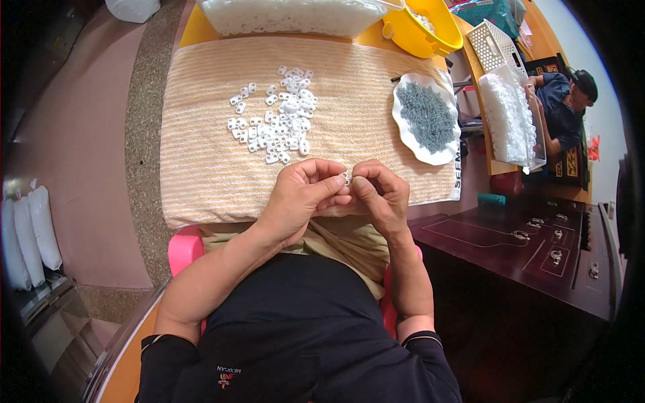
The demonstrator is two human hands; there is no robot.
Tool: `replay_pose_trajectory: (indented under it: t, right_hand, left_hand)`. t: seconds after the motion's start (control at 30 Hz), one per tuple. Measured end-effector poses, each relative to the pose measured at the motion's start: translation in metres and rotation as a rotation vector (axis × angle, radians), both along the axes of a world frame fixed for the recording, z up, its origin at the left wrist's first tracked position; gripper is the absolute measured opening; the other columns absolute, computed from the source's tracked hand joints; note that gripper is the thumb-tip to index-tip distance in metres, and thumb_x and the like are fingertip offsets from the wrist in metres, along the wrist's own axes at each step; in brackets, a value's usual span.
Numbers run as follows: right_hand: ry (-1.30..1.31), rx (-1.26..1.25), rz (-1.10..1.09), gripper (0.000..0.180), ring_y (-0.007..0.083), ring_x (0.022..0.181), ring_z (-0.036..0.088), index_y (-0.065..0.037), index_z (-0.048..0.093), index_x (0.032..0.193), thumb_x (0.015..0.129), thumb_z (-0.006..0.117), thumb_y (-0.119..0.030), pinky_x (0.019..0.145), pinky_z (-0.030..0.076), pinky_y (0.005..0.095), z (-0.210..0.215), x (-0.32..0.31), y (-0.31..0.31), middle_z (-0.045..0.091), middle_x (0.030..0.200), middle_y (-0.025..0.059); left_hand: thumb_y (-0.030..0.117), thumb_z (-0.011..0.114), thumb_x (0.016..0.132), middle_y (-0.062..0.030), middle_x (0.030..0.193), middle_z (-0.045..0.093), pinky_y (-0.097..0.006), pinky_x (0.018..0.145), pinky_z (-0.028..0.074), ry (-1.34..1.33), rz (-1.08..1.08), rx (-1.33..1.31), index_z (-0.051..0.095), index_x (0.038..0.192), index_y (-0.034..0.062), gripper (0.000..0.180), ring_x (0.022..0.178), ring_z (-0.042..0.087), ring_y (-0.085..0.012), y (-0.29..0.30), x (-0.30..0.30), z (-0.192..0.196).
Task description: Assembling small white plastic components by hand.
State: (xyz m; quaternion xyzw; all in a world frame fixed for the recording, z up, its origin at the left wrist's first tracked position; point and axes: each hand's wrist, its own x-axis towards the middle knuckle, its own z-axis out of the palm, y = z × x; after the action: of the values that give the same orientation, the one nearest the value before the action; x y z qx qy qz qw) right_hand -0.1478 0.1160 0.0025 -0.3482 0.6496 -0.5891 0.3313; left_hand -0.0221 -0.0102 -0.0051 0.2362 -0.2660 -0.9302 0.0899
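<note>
Dark shirt cloth (269, 329) fills the near middle. Beyond it, the person's left hand (302, 193) and right hand (385, 201) meet above the near edge of a striped towel (201, 101), thumbs and forefingers pinched on a small white piece (347, 178) between them; the fingers hide whether anything else is gripped. Loose white pieces (285, 124) lie farther off, to the left, and grey-blue parts (428, 115) fill a scalloped white dish (440, 158) at far right. For good control, the left pinch should probably steady the piece while the right fingertips work lightly and squarely, low over the towel so drops land softly.
</note>
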Motion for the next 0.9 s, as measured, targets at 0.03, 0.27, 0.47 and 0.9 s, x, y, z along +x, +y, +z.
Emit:
replay_pose_trajectory:
  t: [0.03,0.27,0.47,0.9]
  right_hand:
    - [-0.03,0.003,-0.014,0.003,0.0073,0.078,0.054,0.003,0.059,0.093,0.091,0.058,0.001,0.069,0.044,0.0197,0.0008,0.0008,-0.0003,0.058,0.092,0.005]
    - [0.001,0.006,-0.004,0.003,0.0072,0.078,0.054,0.003,0.059,0.092,0.091,0.058,0.0,0.069,0.044,0.0193,0.0016,0.0013,-0.001,0.058,0.092,0.0046]
    - [0.037,0.031,0.017,0.004,0.0071,0.078,0.053,0.003,0.059,0.091,0.091,0.057,0.0,0.07,0.043,0.0195,0.0043,0.0019,-0.0016,0.058,0.09,0.0038]
    - [0.048,0.097,0.013,0.007,0.0062,0.077,0.05,0.002,0.058,0.09,0.093,0.057,-0.004,0.068,0.041,0.019,0.0092,0.005,-0.0017,0.057,0.087,0.0022]
  left_hand:
    - [0.005,0.06,0.091,-0.0088,0.092,0.066,-0.025,0.074,0.057,0.0,0.001,0.0,0.059,0.104,-0.001,0.015,0.078,0.065,-0.012,0.0001,0.0001,-0.0002]
    - [0.005,0.061,0.091,-0.0087,0.092,0.066,-0.025,0.073,0.057,-0.006,-0.005,-0.01,0.059,0.104,-0.0013,0.015,0.078,0.065,-0.0118,0.0004,0.0002,-0.0014]
    - [0.004,0.061,0.09,-0.0085,0.092,0.066,-0.024,0.073,0.057,-0.01,-0.009,-0.027,0.059,0.104,-0.0014,0.015,0.078,0.065,-0.0116,0.0009,0.0002,-0.0019]
    - [0.004,0.06,0.091,-0.0075,0.092,0.066,-0.024,0.074,0.057,-0.009,-0.01,-0.054,0.06,0.104,-0.0008,0.015,0.078,0.065,-0.0106,0.0029,0.0012,-0.0004]
